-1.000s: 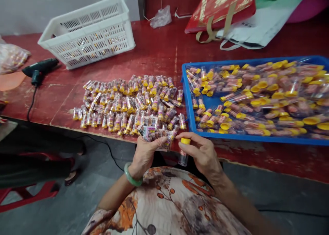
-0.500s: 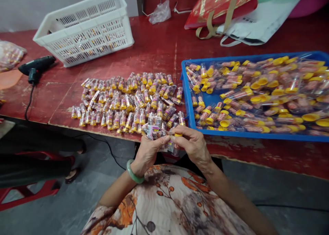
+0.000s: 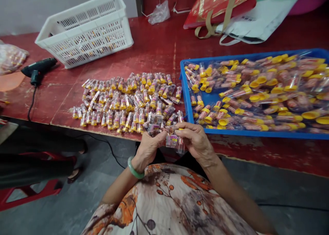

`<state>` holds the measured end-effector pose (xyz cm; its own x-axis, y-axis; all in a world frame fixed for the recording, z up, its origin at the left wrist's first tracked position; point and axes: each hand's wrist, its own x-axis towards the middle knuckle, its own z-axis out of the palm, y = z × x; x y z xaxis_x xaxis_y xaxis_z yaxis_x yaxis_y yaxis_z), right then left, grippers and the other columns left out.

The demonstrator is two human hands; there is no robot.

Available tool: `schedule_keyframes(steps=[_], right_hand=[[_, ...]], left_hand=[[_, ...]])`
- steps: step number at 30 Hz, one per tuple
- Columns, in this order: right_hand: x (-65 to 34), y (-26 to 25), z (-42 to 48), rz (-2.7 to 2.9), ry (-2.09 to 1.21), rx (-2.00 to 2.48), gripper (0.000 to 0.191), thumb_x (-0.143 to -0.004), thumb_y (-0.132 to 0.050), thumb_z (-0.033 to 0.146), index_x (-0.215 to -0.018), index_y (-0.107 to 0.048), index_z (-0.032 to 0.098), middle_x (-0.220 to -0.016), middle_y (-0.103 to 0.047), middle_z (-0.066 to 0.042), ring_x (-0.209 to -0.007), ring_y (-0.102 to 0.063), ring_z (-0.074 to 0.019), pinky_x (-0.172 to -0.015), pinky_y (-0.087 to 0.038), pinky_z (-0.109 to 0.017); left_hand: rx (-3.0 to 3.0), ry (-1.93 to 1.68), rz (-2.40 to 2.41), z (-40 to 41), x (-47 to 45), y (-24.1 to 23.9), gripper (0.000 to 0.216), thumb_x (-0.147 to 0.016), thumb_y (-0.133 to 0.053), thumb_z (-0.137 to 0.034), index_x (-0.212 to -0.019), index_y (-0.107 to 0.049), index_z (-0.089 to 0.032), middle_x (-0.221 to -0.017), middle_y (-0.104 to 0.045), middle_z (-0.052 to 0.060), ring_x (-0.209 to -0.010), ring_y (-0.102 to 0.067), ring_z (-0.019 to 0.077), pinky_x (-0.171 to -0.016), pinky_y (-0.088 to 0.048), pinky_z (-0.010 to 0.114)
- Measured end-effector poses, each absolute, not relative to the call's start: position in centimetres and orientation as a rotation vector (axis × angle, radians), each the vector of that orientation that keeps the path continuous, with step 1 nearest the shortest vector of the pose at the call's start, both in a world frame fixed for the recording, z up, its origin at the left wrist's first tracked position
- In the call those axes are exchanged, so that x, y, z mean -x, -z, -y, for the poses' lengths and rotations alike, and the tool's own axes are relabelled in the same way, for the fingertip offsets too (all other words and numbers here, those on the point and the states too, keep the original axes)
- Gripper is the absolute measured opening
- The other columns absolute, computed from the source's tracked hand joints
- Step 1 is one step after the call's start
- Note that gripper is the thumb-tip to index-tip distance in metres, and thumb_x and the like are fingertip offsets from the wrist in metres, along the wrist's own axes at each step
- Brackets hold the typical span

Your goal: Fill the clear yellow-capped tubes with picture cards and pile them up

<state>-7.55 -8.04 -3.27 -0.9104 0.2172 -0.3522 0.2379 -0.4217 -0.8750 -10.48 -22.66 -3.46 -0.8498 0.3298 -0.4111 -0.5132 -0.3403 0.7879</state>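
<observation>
My left hand (image 3: 148, 146), with a green bangle at its wrist, is closed on a bunch of printed clear plastic sleeves (image 3: 154, 120). My right hand (image 3: 199, 142) pinches a small clear candy tube (image 3: 181, 146) whose yellow cap is mostly behind the fingers. Between the two hands, one printed sleeve (image 3: 171, 139) hangs in front of the tube; whether it is around the tube I cannot tell. Just beyond my hands, several rows of sleeved candy tubes (image 3: 123, 101) with yellow caps lie on the red table (image 3: 154, 43).
On the right is a blue tray (image 3: 189, 108) heaped with yellow-capped tubes. A white basket (image 3: 87, 39) and a black heat gun (image 3: 38, 67) with a cord stand at the left. Bags (image 3: 218, 9) lie at the back. Another person's legs (image 3: 43, 152) show at lower left.
A printed sleeve has come away from the left-hand bunch toward the right hand and now hangs before the tube. The right hand has tilted, and the yellow cap shows less.
</observation>
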Motion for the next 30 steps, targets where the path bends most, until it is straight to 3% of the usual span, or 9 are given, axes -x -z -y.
schedule_keyframes(steps=[4, 10, 14, 20, 24, 30], right_hand=[[7.2, 3.0, 7.5, -1.864, 2.542, -0.534, 0.013, -0.058, -0.075, 0.028, -0.066, -0.072, 0.019, -0.059, -0.059, 0.002, -0.052, -0.047, -0.0093, -0.047, -0.036, -0.022], [3.2, 2.2, 4.5, -2.054, 2.545, -0.398, 0.021, -0.077, -0.070, 0.035, -0.092, -0.069, 0.020, -0.076, -0.060, -0.001, -0.051, -0.049, -0.0086, -0.043, -0.037, -0.021], [0.0, 1.9, 3.9, -2.136, 2.576, -0.136, 0.011, -0.084, -0.064, 0.027, -0.092, -0.063, 0.020, -0.093, -0.057, -0.004, -0.058, -0.059, -0.0114, -0.053, -0.050, -0.027], [-1.6, 2.1, 5.6, -2.456, 2.537, 0.040, 0.016, -0.084, -0.061, 0.016, -0.100, -0.058, 0.021, -0.098, -0.056, -0.006, -0.075, -0.063, -0.0162, -0.064, -0.057, -0.031], [-1.3, 2.1, 6.3, -2.844, 2.378, 0.193, 0.024, -0.079, -0.064, 0.011, -0.101, -0.059, 0.019, -0.100, -0.058, -0.008, -0.088, -0.061, -0.0197, -0.073, -0.054, -0.034], [-1.1, 2.2, 7.0, -3.257, 2.177, 0.195, 0.029, -0.078, -0.065, 0.010, -0.104, -0.057, 0.020, -0.100, -0.061, -0.007, -0.089, -0.062, -0.0201, -0.074, -0.054, -0.035]], left_hand=[[0.217, -2.148, -1.370, 22.2, 10.6, 2.4, 0.032, -0.052, -0.089, -0.022, -0.077, -0.072, -0.013, -0.067, -0.066, 0.000, -0.054, -0.054, 0.0084, -0.056, -0.045, 0.023], [0.401, -2.194, -1.324, 21.7, 10.6, 1.5, 0.035, -0.049, -0.090, -0.022, -0.078, -0.072, -0.014, -0.072, -0.070, 0.002, -0.065, -0.064, 0.0142, -0.064, -0.051, 0.026], [0.429, -2.239, -1.312, 21.2, 10.0, 1.4, 0.032, -0.049, -0.091, -0.025, -0.067, -0.067, -0.015, -0.061, -0.063, -0.001, -0.058, -0.059, 0.0105, -0.056, -0.046, 0.022], [0.419, -2.222, -1.239, 20.7, 9.0, 1.4, 0.045, -0.054, -0.089, -0.035, -0.054, -0.050, -0.014, -0.047, -0.040, -0.007, -0.042, -0.032, 0.0008, -0.038, -0.021, 0.016], [0.377, -2.241, -1.152, 20.6, 8.5, 1.2, 0.045, -0.056, -0.088, -0.036, -0.061, -0.049, -0.014, -0.051, -0.039, -0.008, -0.043, -0.032, 0.0005, -0.039, -0.020, 0.015], [0.387, -2.237, -1.075, 20.7, 7.8, 0.7, 0.047, -0.053, -0.090, -0.037, -0.067, -0.050, -0.014, -0.054, -0.041, -0.009, -0.043, -0.032, 0.0004, -0.039, -0.020, 0.014]])
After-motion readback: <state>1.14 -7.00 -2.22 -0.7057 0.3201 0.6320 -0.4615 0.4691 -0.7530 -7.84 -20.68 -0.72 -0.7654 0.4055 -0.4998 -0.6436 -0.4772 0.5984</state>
